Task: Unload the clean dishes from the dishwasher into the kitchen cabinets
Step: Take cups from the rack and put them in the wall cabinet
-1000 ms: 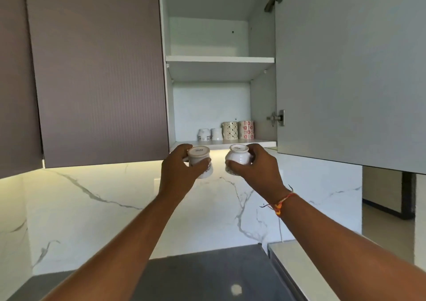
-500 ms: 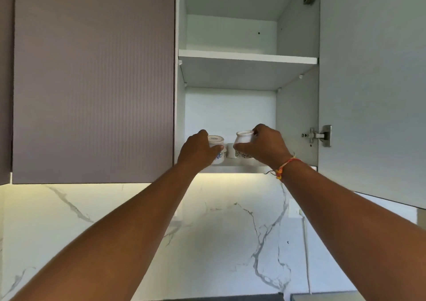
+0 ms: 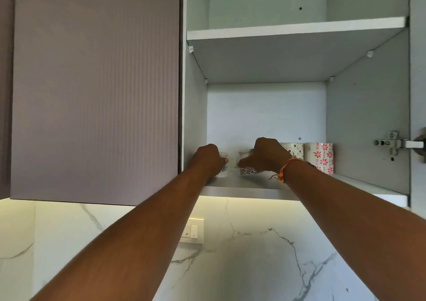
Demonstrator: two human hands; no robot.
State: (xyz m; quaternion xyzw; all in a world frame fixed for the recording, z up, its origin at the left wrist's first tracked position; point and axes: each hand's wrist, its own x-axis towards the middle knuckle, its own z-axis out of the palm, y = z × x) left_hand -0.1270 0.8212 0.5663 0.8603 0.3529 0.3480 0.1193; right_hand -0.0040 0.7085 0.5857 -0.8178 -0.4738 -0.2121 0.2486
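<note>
Head view. Open wall cabinet (image 3: pixel 368 116) fills the frame from 12 to 3 o'clock; both arms reach up into its lower compartment.

Left hand (image 3: pixel 207 160), just left of frame centre, has its fingers curled round a small white cup (image 3: pixel 224 170) with a blue motif. Only the cup's right edge and rim show past the knuckles. The cup's base looks down on the bottom shelf (image 3: pixel 242 185), close to the cabinet's left wall.

Right hand (image 3: pixel 265 155), at 3 o'clock of the left hand, grips a second white cup (image 3: pixel 247 171) with a dark floral band low on its side, thumb across the front and fingers over the top. This cup also sits at shelf level; contact can't be confirmed. The two cups are just beside each other with a narrow gap.

A red-orange thread bracelet (image 3: pixel 284 169) is on the right wrist.

At 3 o'clock of the right hand, further back on the same shelf, stands a patterned mug (image 3: pixel 294 150), partly hidden by the hand. A red-flower mug (image 3: pixel 319 158) stands upright, just beside it on the right.

Upper shelf (image 3: pixel 295 27) is at 12 o'clock. Metal hinge (image 3: pixel 391 144) is at 3 o'clock, on the right wall. Closed ribbed door (image 3: pixel 96 88) is at 9 to 10 o'clock. Marble backsplash (image 3: pixel 253 254) is at 6 o'clock, with a white switch plate (image 3: pixel 192 230) between the forearms.
</note>
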